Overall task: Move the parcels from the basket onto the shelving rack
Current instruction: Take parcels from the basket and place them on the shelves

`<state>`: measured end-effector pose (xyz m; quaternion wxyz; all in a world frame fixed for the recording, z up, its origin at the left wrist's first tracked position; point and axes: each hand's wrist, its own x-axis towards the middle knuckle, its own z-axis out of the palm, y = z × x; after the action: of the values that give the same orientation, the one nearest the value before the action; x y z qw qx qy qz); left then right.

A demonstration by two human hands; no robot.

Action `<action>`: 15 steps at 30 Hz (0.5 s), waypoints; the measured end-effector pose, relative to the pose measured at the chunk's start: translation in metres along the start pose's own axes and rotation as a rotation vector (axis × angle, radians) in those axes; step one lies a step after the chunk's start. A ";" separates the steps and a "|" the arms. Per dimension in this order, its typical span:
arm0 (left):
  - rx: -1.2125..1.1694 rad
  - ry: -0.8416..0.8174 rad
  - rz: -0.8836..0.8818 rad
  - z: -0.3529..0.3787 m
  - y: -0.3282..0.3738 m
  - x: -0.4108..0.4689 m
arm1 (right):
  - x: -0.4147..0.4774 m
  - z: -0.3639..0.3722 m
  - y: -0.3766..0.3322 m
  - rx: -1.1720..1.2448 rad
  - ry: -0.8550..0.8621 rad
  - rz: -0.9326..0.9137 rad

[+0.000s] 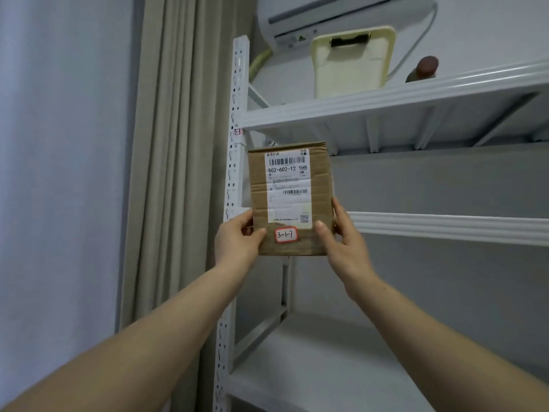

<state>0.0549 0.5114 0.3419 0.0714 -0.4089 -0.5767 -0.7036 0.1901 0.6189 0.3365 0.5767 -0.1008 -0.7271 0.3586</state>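
Cardboard parcel is held upright between both hands, label side facing the camera. Left hand pinches the lower left corner, with the thumb on the front face and the fingers curled behind. Right hand grips the lower right edge the same way, thumb on the front and fingers wrapped round the side. Between the two thumbs sits a red-bordered sticker handwritten 3-1-7, and just above the grip is the white shipping label with barcodes. The parcel is in the air in front of the white shelving rack, its lower part overlapping the front beam of the shelf that runs off to the right of the grip (contact with the rack can't be told). Just left of the left hand is the rack's perforated upright, carrying a small tag up above the grip. Well above the grip, the top shelf holds a cream plastic bin and a blurry brown object, with an air conditioner on the wall behind them. Beige curtain hangs left of the grip.
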 end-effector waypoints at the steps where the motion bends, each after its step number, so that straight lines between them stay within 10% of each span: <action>1: -0.004 0.001 0.016 0.005 0.000 0.010 | 0.009 -0.001 0.001 0.002 0.003 -0.014; 15: -0.049 -0.179 0.189 0.040 -0.031 0.138 | 0.124 0.037 0.045 -0.091 0.095 -0.079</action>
<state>-0.0333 0.6073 0.4093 0.0757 -0.5243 -0.5225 -0.6681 0.1053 0.7054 0.3998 0.6189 -0.1150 -0.7180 0.2969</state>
